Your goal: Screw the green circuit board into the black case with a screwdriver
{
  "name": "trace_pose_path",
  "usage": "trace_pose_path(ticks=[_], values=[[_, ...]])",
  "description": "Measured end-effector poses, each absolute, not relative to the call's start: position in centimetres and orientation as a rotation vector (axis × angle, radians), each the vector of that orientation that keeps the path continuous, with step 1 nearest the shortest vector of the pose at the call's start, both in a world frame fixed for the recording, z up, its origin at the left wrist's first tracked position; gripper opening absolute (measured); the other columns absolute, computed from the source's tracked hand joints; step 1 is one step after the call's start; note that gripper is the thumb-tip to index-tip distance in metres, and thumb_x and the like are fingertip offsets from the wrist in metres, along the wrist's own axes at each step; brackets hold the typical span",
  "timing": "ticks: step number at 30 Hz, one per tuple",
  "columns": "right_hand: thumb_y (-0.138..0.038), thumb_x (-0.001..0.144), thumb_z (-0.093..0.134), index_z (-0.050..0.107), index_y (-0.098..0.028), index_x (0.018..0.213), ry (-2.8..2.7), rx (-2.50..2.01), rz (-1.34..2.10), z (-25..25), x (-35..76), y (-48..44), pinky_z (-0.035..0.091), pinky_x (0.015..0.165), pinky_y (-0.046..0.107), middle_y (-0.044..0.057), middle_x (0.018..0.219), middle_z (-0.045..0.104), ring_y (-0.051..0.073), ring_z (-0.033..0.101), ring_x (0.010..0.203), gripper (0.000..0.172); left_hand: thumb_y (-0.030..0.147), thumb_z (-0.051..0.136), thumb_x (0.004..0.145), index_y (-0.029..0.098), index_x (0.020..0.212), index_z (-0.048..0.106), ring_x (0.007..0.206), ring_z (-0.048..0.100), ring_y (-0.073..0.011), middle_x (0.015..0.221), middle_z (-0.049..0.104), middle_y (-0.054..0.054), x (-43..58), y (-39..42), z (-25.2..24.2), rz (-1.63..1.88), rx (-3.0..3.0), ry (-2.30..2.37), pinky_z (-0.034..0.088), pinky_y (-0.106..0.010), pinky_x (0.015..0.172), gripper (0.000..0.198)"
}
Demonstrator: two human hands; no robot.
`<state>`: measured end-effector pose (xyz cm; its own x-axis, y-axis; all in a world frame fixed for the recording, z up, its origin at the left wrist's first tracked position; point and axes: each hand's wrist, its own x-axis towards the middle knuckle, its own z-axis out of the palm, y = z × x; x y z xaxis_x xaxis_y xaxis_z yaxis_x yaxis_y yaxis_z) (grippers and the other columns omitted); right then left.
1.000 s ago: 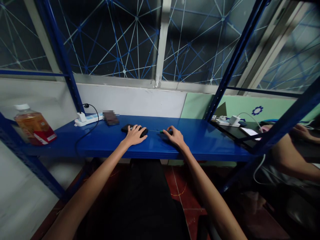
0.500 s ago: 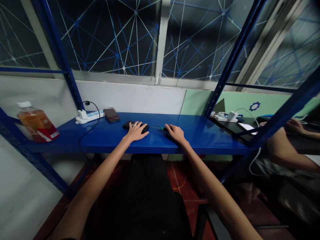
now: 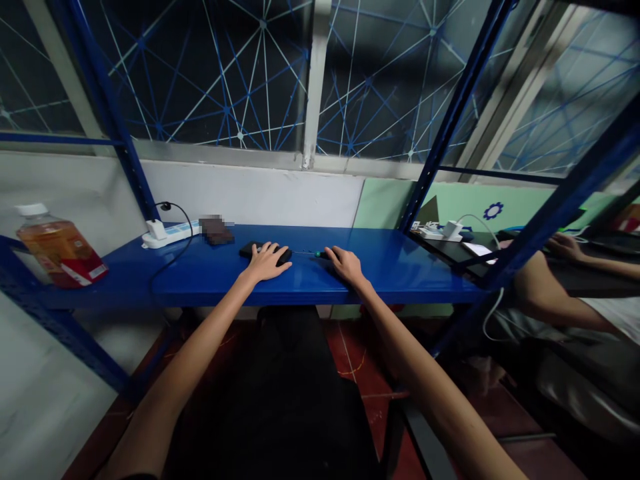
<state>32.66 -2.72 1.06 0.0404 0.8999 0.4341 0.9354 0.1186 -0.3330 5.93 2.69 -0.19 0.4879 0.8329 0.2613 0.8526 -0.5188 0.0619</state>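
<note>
Nearest, both forearms reach forward over dark trousers to the blue bench. The left hand lies flat, fingers spread, on a small black device, pressing it down rather than gripping it. The right hand curls loosely over the handle of a thin screwdriver whose shaft points at the device; whether it truly clasps it I cannot tell. Steadying the device firmly and keeping the tip square would serve best. Further back lie a power strip and, far left, a bottle. Behind stand a white wall and patterned windows; another person's arm rests at the right.
</note>
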Motion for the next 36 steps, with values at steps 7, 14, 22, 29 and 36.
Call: trace_pose_path(ticks=[7, 14, 22, 29, 36], values=[[-0.057, 0.09, 0.053, 0.054, -0.022, 0.116, -1.868, -1.807, -0.112, 0.8, 32.59, -2.76, 0.029, 0.06, 0.028, 0.006, 0.082, 0.071, 0.025, 0.064, 0.076, 0.044, 0.067, 0.032, 0.094, 0.03, 0.152, 0.038, 0.145, 0.026, -0.0394, 0.157, 0.037, -0.013, 5.91, 2.81, -0.2, -0.391, -2.654, -1.495, 0.014, -0.071, 0.112, 0.069], [-0.062, 0.097, 0.039, 0.061, -0.022, 0.082, -1.889, -1.766, -0.243, 0.44, 32.88, -2.44, 0.027, 0.059, 0.028, 0.007, 0.085, 0.072, 0.022, 0.065, 0.078, 0.048, 0.069, 0.031, 0.094, 0.029, 0.152, 0.038, 0.145, 0.026, -0.0412, 0.157, 0.037, -0.013, 5.89, 3.04, -0.46, -0.407, -2.645, -1.493, 0.014, -0.072, 0.111, 0.071], [-0.059, 0.093, 0.05, 0.056, -0.022, 0.114, -1.881, -1.8, -0.17, 0.75, 32.4, -2.71, 0.029, 0.06, 0.027, 0.005, 0.077, 0.071, 0.023, 0.064, 0.074, 0.043, 0.067, 0.032, 0.094, 0.029, 0.151, 0.04, 0.144, 0.027, -0.0407, 0.156, 0.04, -0.011, 6.04, 2.76, -0.33, -0.417, -2.619, -1.502, 0.017, -0.071, 0.111, 0.068], [-0.062, 0.091, 0.049, 0.064, -0.023, 0.086, -1.805, -1.743, -0.067, 0.72, 32.98, -2.29, 0.03, 0.06, 0.026, 0.005, 0.081, 0.071, 0.021, 0.063, 0.077, 0.043, 0.067, 0.033, 0.094, 0.03, 0.151, 0.04, 0.143, 0.028, -0.0402, 0.155, 0.04, -0.011, 5.95, 3.12, -0.7, -0.445, -2.619, -1.493, 0.015, -0.071, 0.112, 0.068], [-0.061, 0.093, 0.044, 0.063, -0.024, 0.092, -1.861, -1.724, -0.05, 0.73, 32.74, -2.38, 0.03, 0.061, 0.027, 0.004, 0.074, 0.068, 0.022, 0.063, 0.075, 0.041, 0.068, 0.033, 0.094, 0.03, 0.151, 0.04, 0.144, 0.028, -0.0411, 0.156, 0.039, -0.011, 5.91, 3.21, -0.85, -0.447, -2.617, -1.493, 0.015, -0.071, 0.112, 0.069]])
